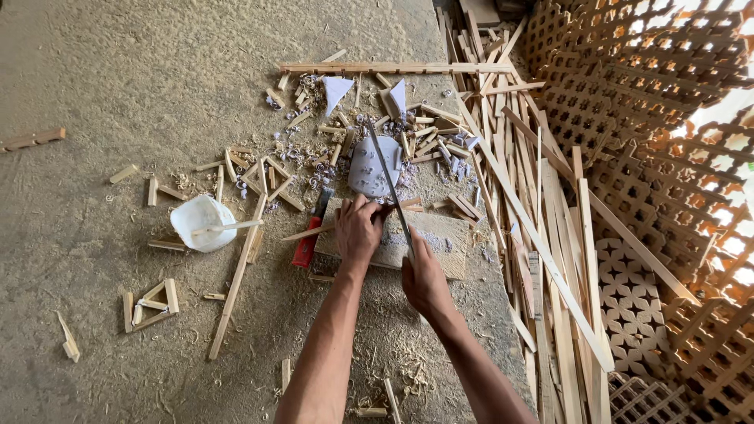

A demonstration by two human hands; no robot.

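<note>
Hands, ours: left hand (358, 229) grip closed, pinning thin wooden strip (345, 225) onto board (440, 239); right hand (422, 279) grip closed round saw (386, 177) handle.

- White plastic bowl (201, 222) on the sandy floor (118, 78), thin stick lying across its rim.
- Red-handled tool (308, 242) beside the work block, possibly a chisel; head hidden.
- Small triangular wooden frame (149, 306) near lower left.
- Long slat (393, 68) lying crosswise at top, offcuts and curled shavings (302, 153) scattered below it.
- Pile of long wooden strips (542, 235) on the right.
- Stacked lattice panels (667, 141) far right, backlit.
</note>
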